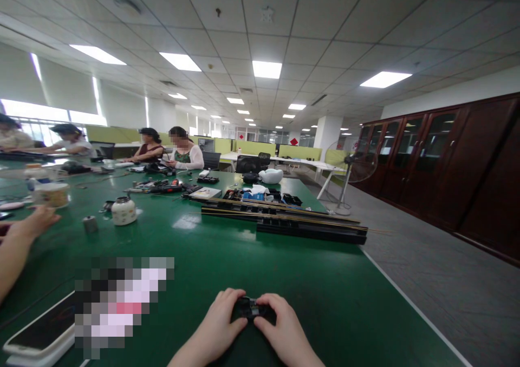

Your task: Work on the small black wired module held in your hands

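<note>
Two bare hands meet at the bottom of the head view, above the near part of a green-topped table (195,256). Between them is a small black component (252,308) with a paler patch at its middle; its finer detail is too small to make out. The left hand (222,321) grips its left end, thumb on the near side and fingers curled over the far side. The right hand (282,321) pinches the right end in the same manner. Whether the component touches the tabletop, I cannot tell.

Left of the hands, well apart from them, lies a smartphone (43,323) with a pale edge, next to a pixelated patch. Farther off stand a grey metal cylinder (90,224) and, just beside it, a rounded white jar (123,211). At the left edge a co-worker's hand (38,221) reaches near a pale tub (52,194); contact is unclear.

Beyond the component, long black rails (312,231) lie across the table, with thin brass-coloured rods (260,210) along them. Assorted tools (162,187) lie farther left. Several people sit at the far left side. A pedestal fan (347,164) stands right of the table, before dark wooden cabinets (479,166).
</note>
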Available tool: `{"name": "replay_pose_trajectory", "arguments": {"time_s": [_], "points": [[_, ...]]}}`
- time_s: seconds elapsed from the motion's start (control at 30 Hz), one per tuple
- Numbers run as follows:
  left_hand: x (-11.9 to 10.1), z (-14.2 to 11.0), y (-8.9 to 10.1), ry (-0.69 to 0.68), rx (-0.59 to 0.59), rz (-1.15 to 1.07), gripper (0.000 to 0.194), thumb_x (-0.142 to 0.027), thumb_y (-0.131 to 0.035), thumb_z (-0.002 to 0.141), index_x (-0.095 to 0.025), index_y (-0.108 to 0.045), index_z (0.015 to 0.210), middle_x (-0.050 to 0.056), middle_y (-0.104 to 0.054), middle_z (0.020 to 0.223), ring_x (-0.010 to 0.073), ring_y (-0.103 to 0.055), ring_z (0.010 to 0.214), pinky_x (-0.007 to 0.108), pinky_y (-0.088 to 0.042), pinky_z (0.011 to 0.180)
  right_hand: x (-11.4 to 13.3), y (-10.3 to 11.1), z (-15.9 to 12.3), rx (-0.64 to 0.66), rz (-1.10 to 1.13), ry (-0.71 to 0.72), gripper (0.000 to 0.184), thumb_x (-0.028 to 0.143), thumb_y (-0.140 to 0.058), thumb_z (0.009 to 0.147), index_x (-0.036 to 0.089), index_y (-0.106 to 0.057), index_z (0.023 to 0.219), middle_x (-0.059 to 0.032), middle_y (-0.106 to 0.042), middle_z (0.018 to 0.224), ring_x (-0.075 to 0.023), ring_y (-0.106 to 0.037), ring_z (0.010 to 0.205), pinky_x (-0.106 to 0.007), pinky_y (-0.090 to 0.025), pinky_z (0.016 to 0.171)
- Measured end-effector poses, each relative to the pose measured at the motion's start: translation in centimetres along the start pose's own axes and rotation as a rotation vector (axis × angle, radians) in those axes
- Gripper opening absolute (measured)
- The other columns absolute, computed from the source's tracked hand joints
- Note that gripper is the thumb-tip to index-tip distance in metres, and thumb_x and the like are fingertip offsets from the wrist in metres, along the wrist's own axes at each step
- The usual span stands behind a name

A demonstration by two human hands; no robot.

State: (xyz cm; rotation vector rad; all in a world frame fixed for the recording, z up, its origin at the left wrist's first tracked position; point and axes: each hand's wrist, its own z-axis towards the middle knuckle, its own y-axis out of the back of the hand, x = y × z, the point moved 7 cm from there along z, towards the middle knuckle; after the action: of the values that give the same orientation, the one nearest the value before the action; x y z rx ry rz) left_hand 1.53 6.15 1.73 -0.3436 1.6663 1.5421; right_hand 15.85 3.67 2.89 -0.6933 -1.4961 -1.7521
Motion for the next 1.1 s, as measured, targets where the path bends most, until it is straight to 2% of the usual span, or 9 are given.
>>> {"name": "replay_pose_trajectory", "arguments": {"time_s": [0.27,0.43,0.67,0.8,1.1], "points": [[-0.01,-0.05,0.04,0.017,0.010,0.002,0.035,-0.018,-0.053,0.061,-0.020,-0.053,0.096,0.004,-0.059,0.101,0.0216,-0.050,0.098,0.032,-0.039,0.087,-0.31,-0.25,0.07,0.005,-0.026,-0.015,0.019,0.018,-0.060,0.066,0.023,-0.066,0.083,-0.0024,-0.064,0.103,-0.0203,-0.055,0.102,-0.031,-0.039,0.093],[0.09,-0.07,-0.01,0.007,0.002,-0.016,0.043,-0.016,-0.053,0.060,-0.019,-0.052,0.103,0.005,-0.059,0.105,0.0214,-0.050,0.100,0.032,-0.038,0.090,-0.46,-0.31,0.07,0.002,-0.033,-0.017,0.020,0.018,-0.060,0.064,0.023,-0.066,0.083,-0.0037,-0.063,0.105,-0.0215,-0.055,0.105,-0.033,-0.038,0.095],[-0.28,0.02,-0.04,-0.014,0.014,0.002,0.044,-0.015,-0.053,0.061,-0.021,-0.054,0.105,0.005,-0.059,0.107,0.0217,-0.050,0.103,0.033,-0.037,0.092,-0.35,-0.26,0.07,0.011,-0.041,-0.011,0.022,0.017,-0.060,0.065,0.024,-0.066,0.085,-0.0029,-0.064,0.104,-0.0207,-0.055,0.103,-0.033,-0.038,0.094],[-0.23,0.08,-0.02,-0.018,0.016,-0.010,0.038,-0.016,-0.052,0.064,-0.021,-0.056,0.101,0.004,-0.060,0.107,0.0217,-0.051,0.102,0.033,-0.037,0.092,-0.24,-0.28,0.02,0.013,-0.047,0.000,0.020,0.020,-0.059,0.067,0.025,-0.067,0.085,-0.0026,-0.065,0.103,-0.0212,-0.055,0.103,-0.033,-0.038,0.094],[0.18,0.35,-0.09,-0.058,-0.040,-0.096,0.039,-0.017,-0.052,0.067,-0.021,-0.055,0.105,0.006,-0.059,0.109,0.0211,-0.051,0.105,0.032,-0.037,0.095,0.16,0.15,-0.01,-0.020,-0.016,0.001,0.018,0.021,-0.059,0.070,0.025,-0.066,0.086,-0.0033,-0.062,0.113,-0.0227,-0.051,0.113,-0.036,-0.034,0.099]]}}
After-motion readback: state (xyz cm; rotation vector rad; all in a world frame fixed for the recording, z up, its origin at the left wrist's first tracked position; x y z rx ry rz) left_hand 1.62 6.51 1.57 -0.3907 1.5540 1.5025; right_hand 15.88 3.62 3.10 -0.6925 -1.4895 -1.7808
